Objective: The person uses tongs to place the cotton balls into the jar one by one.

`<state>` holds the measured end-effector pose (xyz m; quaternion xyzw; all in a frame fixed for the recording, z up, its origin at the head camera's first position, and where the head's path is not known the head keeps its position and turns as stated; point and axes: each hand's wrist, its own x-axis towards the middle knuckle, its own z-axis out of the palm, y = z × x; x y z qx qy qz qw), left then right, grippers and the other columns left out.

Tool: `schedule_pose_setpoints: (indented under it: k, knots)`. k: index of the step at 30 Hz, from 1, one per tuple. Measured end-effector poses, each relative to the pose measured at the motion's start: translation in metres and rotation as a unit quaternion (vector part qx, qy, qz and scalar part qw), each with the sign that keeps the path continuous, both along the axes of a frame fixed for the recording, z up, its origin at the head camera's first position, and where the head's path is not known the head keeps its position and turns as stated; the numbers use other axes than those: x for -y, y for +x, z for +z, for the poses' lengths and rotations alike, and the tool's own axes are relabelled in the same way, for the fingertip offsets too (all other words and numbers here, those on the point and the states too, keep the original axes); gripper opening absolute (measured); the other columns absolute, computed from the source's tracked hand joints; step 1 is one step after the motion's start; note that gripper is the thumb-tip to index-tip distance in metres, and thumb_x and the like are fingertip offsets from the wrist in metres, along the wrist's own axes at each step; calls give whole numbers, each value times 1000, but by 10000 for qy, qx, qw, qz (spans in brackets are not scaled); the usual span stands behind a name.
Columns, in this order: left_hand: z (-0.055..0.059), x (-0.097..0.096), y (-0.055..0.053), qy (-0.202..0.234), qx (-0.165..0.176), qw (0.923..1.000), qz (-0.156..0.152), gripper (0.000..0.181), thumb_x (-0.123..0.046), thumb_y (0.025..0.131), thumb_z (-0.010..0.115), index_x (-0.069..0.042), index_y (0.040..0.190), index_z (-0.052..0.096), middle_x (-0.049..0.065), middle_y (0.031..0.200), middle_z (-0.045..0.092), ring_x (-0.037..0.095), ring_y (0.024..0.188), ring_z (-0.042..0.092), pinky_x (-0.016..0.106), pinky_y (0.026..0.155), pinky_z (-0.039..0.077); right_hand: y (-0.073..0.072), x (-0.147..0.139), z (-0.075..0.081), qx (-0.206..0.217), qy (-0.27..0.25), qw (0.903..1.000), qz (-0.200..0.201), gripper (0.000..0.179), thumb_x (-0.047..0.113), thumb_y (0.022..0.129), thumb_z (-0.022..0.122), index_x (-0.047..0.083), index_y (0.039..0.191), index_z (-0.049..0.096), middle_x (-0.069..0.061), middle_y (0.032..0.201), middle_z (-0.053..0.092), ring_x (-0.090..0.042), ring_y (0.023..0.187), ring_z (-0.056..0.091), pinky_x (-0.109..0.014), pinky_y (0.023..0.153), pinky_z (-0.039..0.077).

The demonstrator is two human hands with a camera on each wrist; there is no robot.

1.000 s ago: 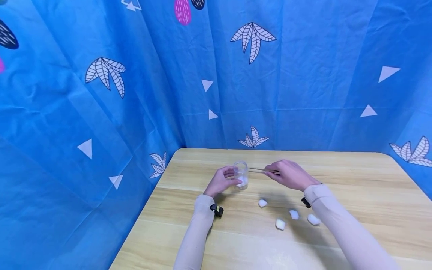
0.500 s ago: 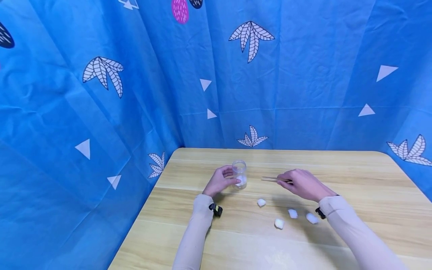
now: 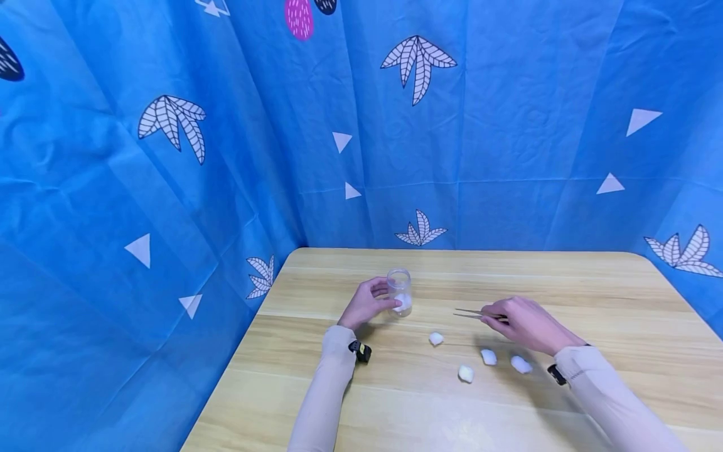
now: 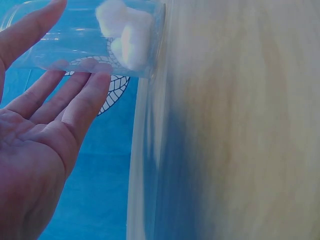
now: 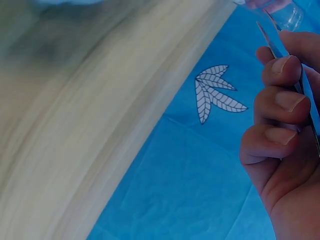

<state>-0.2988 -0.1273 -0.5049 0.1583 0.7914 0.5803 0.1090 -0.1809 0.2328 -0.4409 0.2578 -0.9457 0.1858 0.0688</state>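
Note:
A clear open-topped jar stands upright on the table, and my left hand grips its side between thumb and fingers. Inside the jar, several white cotton balls lie at the bottom in the left wrist view. My right hand pinches metal tweezers, whose tips point left toward the jar. Those tips stand slightly apart with nothing between them. In the right wrist view, curled fingers wrap the tweezers. The right hand is above and behind a loose cotton ball.
More loose cotton balls lie on the wooden table: one nearer the jar, another toward the front, and one near the right sleeve. A blue patterned curtain hangs behind and along the left side.
My right hand has moved away from the jar, rightward and toward the front, carrying the tweezers lower. The left hand keeps its hold on the jar. The view has shifted slightly.

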Motion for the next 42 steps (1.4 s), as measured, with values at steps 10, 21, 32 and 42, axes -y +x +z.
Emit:
schedule_pose_setpoints:
  k: [10, 21, 32, 42]
  knots:
    - [1, 1, -2, 27, -29, 10000, -46, 59, -22, 82, 87, -12, 134, 64, 11, 136, 67, 29, 128, 64, 43, 112, 54, 17, -11, -5, -27, 72, 9999, -144, 14, 24, 99, 70, 20, 107, 79, 5, 101, 81, -16, 91, 77, -42, 81, 65]
    - [0, 0, -3, 61, -40, 10000, -57, 57, -21, 82, 87, -12, 133, 64, 11, 135, 68, 28, 127, 64, 41, 111, 55, 34, -24, -8, 136, 196, 9994, -254, 19, 27, 98, 70, 17, 112, 79, 1, 105, 81, -24, 99, 77, -45, 88, 64]
    - [-1, 0, -5, 65, 22, 10000, -72, 60, -23, 82, 88, -13, 135, 63, 10, 138, 67, 29, 130, 63, 44, 114, 52, 52, -38, -20, 199, 312, 9985, -412, 21, 31, 97, 72, 17, 110, 80, 3, 103, 81, -25, 100, 77, -46, 87, 64]
    - [-1, 1, -4, 60, 68, 9999, -65, 61, -24, 81, 89, -13, 136, 63, 11, 138, 66, 31, 130, 63, 44, 113, 53, 61, -42, -28, 273, 321, 9981, -444, 19, 32, 95, 74, 21, 109, 80, 8, 101, 81, -20, 96, 77, -42, 82, 64]
